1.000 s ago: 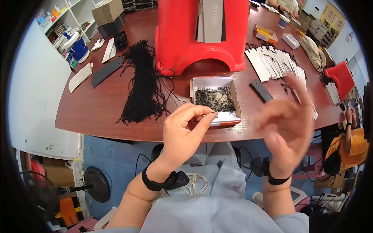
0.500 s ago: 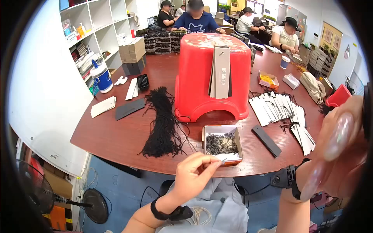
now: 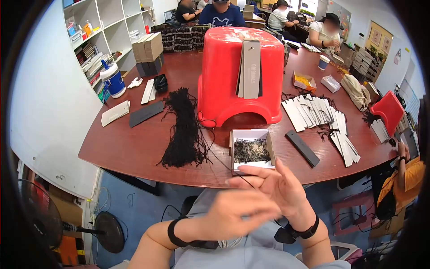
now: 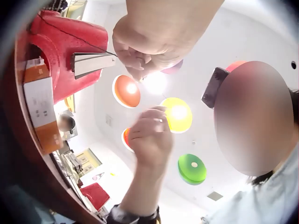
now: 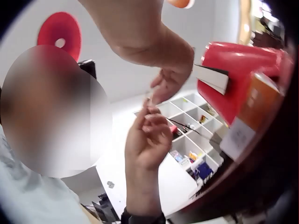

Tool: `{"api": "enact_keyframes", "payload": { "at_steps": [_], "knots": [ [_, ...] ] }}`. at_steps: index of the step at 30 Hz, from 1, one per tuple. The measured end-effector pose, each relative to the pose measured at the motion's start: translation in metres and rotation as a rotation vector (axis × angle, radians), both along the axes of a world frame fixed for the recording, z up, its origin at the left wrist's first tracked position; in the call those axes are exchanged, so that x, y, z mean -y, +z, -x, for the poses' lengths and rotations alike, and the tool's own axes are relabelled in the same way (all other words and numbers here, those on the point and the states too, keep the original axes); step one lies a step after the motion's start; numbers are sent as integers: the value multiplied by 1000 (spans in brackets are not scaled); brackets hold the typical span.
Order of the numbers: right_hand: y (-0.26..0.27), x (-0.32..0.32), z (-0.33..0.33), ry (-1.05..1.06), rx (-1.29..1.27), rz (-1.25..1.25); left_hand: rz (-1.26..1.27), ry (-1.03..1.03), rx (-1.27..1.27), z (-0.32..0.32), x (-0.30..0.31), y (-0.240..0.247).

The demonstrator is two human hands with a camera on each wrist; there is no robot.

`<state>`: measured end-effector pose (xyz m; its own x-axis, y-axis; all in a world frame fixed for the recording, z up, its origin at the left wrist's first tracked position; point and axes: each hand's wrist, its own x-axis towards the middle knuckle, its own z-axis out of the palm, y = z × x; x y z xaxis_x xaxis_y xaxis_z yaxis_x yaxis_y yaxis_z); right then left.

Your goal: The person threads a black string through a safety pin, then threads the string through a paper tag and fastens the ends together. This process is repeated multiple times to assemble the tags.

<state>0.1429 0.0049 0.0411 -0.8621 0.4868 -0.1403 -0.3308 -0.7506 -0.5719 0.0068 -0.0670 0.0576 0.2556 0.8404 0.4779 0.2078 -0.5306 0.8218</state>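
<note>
In the head view my blurred left hand [image 3: 237, 214] is in front of the table's near edge. A thin black cord [image 3: 219, 160] runs from the black cord bundle [image 3: 182, 130] towards both hands; in the left wrist view the cord [image 4: 77, 37] reaches the bent fingers of my left hand [image 4: 156, 39]. My right hand [image 3: 286, 193] is turned palm up beside it, its fingers loosely bent. The right wrist view shows fingertips of both hands close together. An open box [image 3: 232, 150] of small dark pieces stands just beyond.
A red stool [image 3: 239, 105] with hanging tags [image 3: 250, 74] stands behind the box. Pale strips [image 3: 309, 112] with black cords and a dark strip [image 3: 302, 149] lie right. More tags [image 3: 115, 113] lie left, near a blue jug [image 3: 113, 80]. Several people sit beyond the table.
My right hand has come back from the far right to beside my left hand, which has turned and moved nearer my body. The head view has tilted up since the oldest frame.
</note>
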Motion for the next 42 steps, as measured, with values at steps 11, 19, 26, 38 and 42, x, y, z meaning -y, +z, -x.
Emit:
{"api": "enact_keyframes", "payload": {
  "at_steps": [11,19,26,38,42],
  "knots": [
    [8,-51,-44,-628,144,-635,649,-344,480,9,-3,-28],
    [8,0,-24,-6,393,-902,822,-247,922,0,-28,-20],
    [-11,9,-25,-54,354,-987,564,19,968,-6,-32,-21],
    [3,-11,-28,-436,342,-952,542,-201,550,-11,-17,-19],
    [6,-7,-22,-611,196,-797,472,-38,648,-12,-19,-23]
  ]
}}
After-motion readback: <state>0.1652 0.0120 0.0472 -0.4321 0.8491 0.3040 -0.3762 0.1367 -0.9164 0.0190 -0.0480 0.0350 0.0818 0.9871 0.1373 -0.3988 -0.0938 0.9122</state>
